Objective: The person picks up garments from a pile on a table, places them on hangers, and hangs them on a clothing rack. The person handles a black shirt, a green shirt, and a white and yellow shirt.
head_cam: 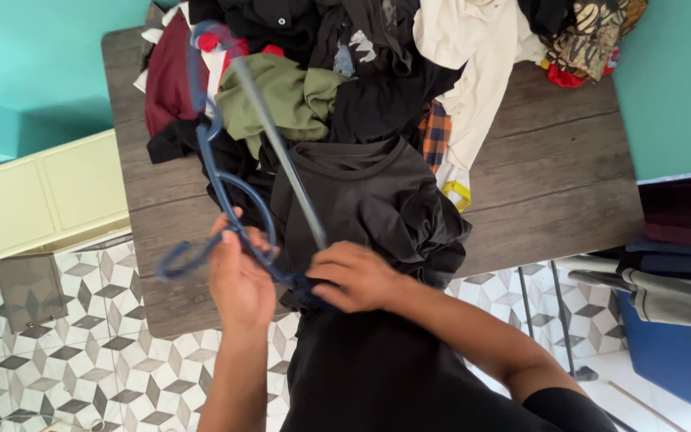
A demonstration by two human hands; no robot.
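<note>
The left hand [239, 276] is closed around the blue plastic hanger [221, 188] near its hook, holding it above the near edge of the wooden table [553, 184]. The right hand [355, 274] pinches the hanger's lower end together with the dark grey shirt [377, 204], which drapes over that same table edge. Behind the shirt, a clothes pile [361, 56] covers the table's far half, an olive garment [285, 96] lying on it

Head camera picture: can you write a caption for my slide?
Left hand and right hand fit a blue plastic hanger into a black garment beside heaped clothes on a wooden table.
</note>
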